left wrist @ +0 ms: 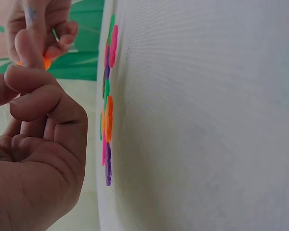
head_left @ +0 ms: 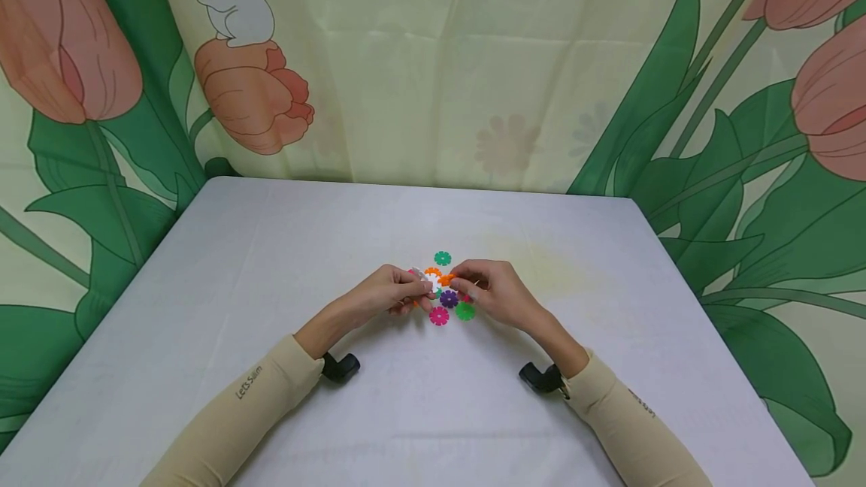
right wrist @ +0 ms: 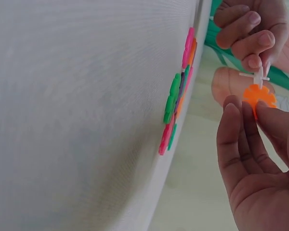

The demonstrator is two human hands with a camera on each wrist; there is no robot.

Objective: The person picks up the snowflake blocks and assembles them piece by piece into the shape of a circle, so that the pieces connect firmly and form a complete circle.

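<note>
My left hand [head_left: 387, 290] pinches a white notched plastic disc [right wrist: 258, 79] between thumb and fingers, above the table. Facing it, my right hand [head_left: 501, 293] pinches an orange notched disc [right wrist: 259, 98] at its lower edge. In the right wrist view the white piece meets the orange disc's top edge; how deeply they interlock cannot be told. The left wrist view shows mostly fingers, with a sliver of orange behind them. Beneath the hands lie loose discs, among them a purple disc [head_left: 449, 299], a pink disc [head_left: 439, 316] and a bright green disc [head_left: 465, 311].
A teal-green disc [head_left: 443, 258] lies at the far side of the pile. Several discs are partly hidden by the hands. The white-covered table [head_left: 271, 246] ends at a printed curtain [head_left: 433, 81]. A black wrist camera [head_left: 340, 368] sits on each wrist.
</note>
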